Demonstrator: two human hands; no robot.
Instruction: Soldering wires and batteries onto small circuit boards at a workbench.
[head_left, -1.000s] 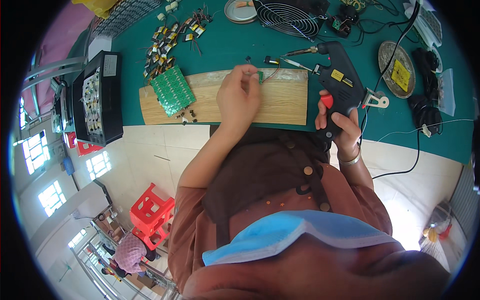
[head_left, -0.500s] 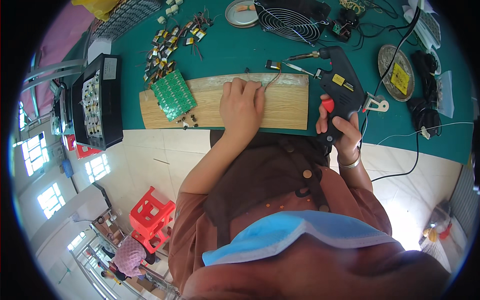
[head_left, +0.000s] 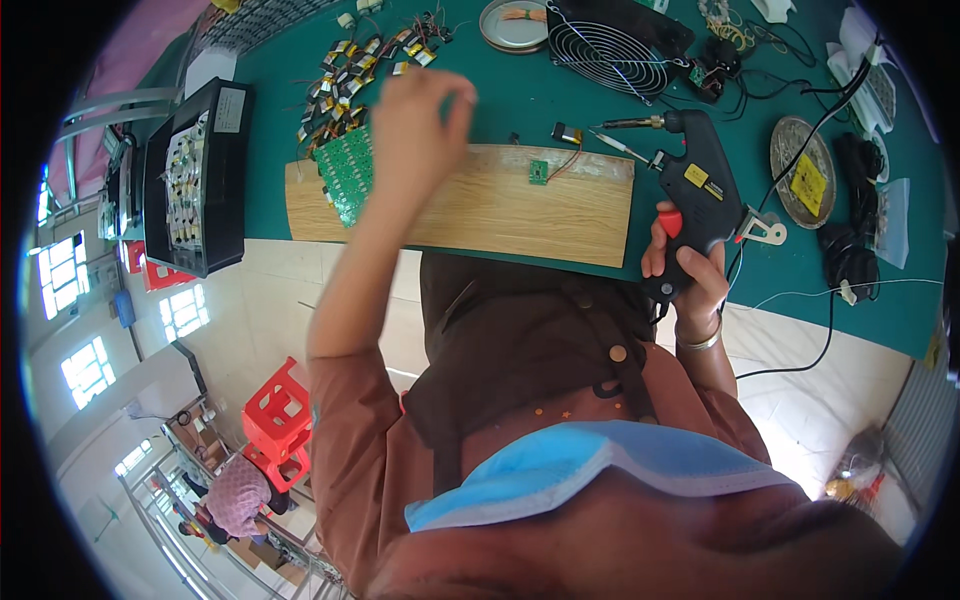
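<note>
My right hand (head_left: 690,265) is wrapped round the grip of a black soldering gun (head_left: 700,175) with a red trigger, its tip pointing left. Over the left part of a wooden board (head_left: 500,225) hovers my left hand (head_left: 425,135), near a heap of small batteries (head_left: 335,90). Its fingers curl but are smeared by motion, so what they hold, if anything, is hidden. Partly behind that hand lies a green circuit board panel (head_left: 343,172). On the wooden board's far edge sits a small green circuit board (head_left: 539,172), with thin wires running to a single battery (head_left: 567,133).
A black tray (head_left: 215,150) of small parts stands at the left. Beyond the board lie a metal fan guard (head_left: 608,58) and a round tin lid (head_left: 512,30). An oval metal dish (head_left: 790,150) with a yellow sponge (head_left: 808,185) and black cables (head_left: 848,265) are at the right.
My left hand has lifted off the wooden board and moved left and away from me, uncovering the small circuit board. My right hand keeps its hold on the soldering gun.
</note>
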